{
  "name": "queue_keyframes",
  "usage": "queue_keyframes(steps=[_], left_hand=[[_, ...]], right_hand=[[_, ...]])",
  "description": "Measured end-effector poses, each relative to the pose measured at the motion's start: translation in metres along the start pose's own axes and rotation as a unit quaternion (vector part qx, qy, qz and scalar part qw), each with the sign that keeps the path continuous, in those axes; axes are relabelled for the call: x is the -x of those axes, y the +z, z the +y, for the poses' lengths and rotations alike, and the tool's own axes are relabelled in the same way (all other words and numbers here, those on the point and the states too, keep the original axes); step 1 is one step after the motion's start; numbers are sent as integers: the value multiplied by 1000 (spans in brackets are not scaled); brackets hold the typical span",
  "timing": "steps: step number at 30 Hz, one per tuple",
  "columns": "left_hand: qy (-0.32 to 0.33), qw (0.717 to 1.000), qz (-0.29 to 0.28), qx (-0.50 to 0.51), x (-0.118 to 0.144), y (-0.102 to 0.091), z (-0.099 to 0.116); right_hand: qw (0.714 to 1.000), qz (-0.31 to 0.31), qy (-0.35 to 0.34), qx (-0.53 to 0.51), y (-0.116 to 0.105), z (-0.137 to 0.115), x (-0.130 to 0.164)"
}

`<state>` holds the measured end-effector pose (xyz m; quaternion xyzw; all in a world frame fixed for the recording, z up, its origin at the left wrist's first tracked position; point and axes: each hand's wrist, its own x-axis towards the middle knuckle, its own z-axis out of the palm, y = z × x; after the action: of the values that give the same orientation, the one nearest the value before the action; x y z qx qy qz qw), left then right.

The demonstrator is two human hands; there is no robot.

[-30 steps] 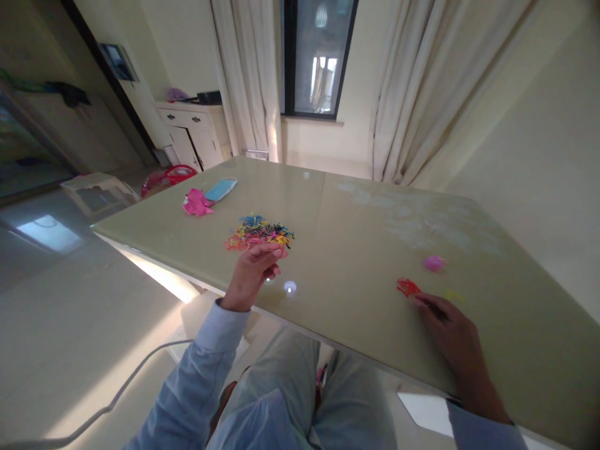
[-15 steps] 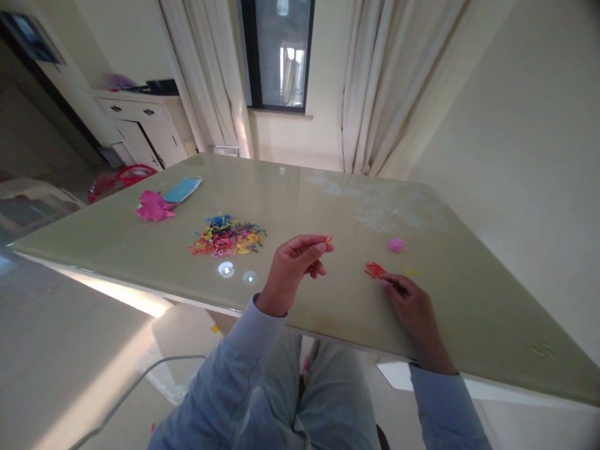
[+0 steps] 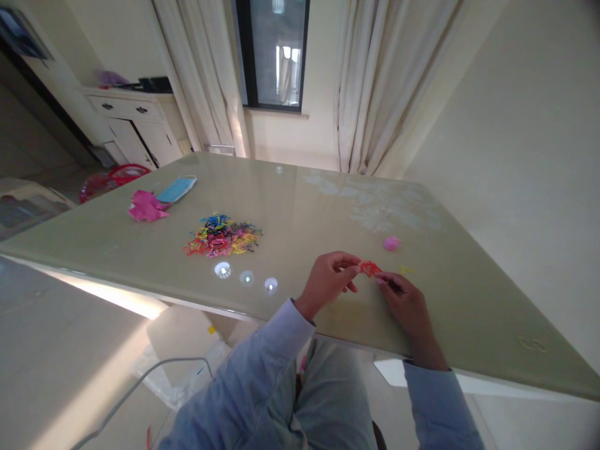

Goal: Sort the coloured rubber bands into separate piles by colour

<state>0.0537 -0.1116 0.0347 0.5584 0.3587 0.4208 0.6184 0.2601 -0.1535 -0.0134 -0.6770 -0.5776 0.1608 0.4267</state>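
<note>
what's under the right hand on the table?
The right hand lies on the bare table, fingertips at the red bands, which the left hand also touches. Anything beneath the palm is covered.

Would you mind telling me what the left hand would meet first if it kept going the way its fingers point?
The left hand points right, so it would probably meet the small red pile at its fingertips first, then the right hand.

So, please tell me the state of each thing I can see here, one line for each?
Left hand: fingers pinched at the red bands.
Right hand: fingertips on the table beside the red bands.
Red bands: small heap.
Mixed bands: loose pile.
Pink bands: small clump.
Mask: lying flat.
</note>
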Motion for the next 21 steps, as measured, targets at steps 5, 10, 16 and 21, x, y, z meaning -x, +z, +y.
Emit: queue_keyframes(steps=[5, 10, 16, 21], left_hand=[[81, 955, 36, -284, -21, 25, -20], [85, 900, 33, -426, -28, 29, -19], [90, 889, 12, -449, -33, 29, -21], [127, 897, 15, -423, -20, 10, -21]], right_hand=[[1000, -1, 4, -7, 0, 1, -1], [1000, 1, -2, -12, -1, 0, 0], [1000, -1, -1, -13, -1, 0, 0], [1000, -7, 4, -10, -2, 3, -1]])
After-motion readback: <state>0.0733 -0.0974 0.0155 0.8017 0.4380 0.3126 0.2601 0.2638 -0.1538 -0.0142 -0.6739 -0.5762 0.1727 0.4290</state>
